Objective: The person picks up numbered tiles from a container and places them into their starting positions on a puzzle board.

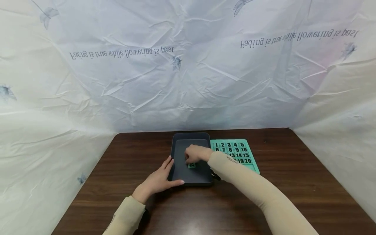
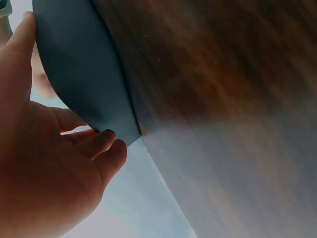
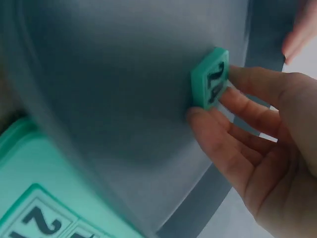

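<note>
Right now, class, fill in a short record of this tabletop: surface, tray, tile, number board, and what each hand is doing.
Surface: dark wood-grain table
Tray: dark grey tray, shallow, beside the board
Tile: green number tile lying in the tray, marked 24
Number board: green number board, right of the tray, rows up to 20 visible
Left hand: rests against the tray's near-left corner, fingers straight
Right hand: inside the tray, fingertips touching the tile

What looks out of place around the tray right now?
One green tile, which seems to read 24, lies alone in the grey tray, away from the numbered board beside it. The right hand touches it; the left hand rests on the tray's edge. Nothing looks spilled or damaged.
</note>
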